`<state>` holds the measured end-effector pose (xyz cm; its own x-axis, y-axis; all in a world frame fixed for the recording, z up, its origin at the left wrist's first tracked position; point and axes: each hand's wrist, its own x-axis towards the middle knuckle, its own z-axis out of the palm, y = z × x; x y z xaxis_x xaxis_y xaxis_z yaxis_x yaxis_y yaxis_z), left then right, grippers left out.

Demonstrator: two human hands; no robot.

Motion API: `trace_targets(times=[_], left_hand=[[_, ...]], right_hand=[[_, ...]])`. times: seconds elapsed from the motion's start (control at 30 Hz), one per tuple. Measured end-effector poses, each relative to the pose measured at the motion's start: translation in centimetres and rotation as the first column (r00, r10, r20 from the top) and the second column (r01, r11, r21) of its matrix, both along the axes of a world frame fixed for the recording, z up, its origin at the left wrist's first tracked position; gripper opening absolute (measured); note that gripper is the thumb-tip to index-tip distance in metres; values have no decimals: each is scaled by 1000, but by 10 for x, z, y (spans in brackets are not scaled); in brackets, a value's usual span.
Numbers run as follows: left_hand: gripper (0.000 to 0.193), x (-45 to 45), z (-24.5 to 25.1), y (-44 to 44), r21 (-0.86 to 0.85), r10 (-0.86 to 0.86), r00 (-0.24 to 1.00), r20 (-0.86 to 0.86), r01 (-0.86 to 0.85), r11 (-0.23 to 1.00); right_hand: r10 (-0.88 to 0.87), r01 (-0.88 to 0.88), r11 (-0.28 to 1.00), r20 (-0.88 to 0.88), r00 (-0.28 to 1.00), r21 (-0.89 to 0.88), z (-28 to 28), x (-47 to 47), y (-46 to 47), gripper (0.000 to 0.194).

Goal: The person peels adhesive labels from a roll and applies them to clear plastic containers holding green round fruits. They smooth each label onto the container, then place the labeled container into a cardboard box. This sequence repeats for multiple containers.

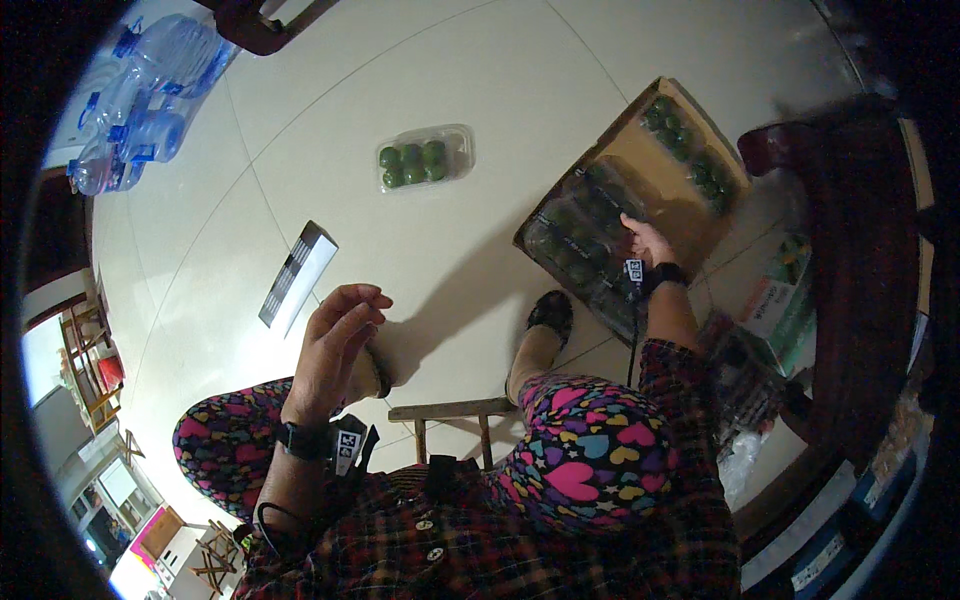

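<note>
My right hand (646, 244) reaches into a shallow cardboard box (660, 176) on the tiled floor. It lies on clear plastic packs (581, 225) that hold dark green contents. The fingers are partly hidden, so their grip on a pack is unclear. Along the box's far side sit more packs of green round fruit (679, 135). Above my left knee, my left hand (334, 345) is raised with bent, slightly parted fingers and nothing in it. Beyond it on the floor rests one clear plastic clamshell (412, 159) with several green round fruits and a gap at its right end.
A folded white printed card (298, 277) stands left of centre. Large empty water bottles (165, 67) cluster at upper left. Dark wooden furniture (855, 262) borders the right, near a green and white carton (780, 307). A small wooden stool (450, 409) is between my legs.
</note>
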<state>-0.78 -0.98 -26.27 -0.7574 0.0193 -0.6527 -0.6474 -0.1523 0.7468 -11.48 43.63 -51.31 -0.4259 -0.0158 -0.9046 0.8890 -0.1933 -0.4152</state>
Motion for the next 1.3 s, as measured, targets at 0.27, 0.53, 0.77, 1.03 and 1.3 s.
trace_targets(times=[0.27, 0.53, 0.77, 1.03, 1.3], left_hand=[[25, -7, -55, -19, -52, -19, 999, -35, 17, 998], [32, 1, -161, -60, -88, 151, 971, 184, -137, 987], [32, -10, -220, -93, -273, 300, 947, 117, -259, 926], [46, -18, -268, -162, -953, 61, 996, 64, 43, 300], [78, -48, -259, -207, -926, -153, 924, 351, 366, 88]], right_hand=[[144, -141, 981, -17, 989, 131, -8, -5, 3, 36], [86, -70, 990, -130, 988, 124, -35, -5, 22, 26], [270, -243, 907, -33, 962, 345, -71, -5, 50, 40], [245, 97, 831, -517, 821, 548, 69, -24, 1, 35], [332, -21, 892, -624, 707, 451, 178, -1, -107, 35]])
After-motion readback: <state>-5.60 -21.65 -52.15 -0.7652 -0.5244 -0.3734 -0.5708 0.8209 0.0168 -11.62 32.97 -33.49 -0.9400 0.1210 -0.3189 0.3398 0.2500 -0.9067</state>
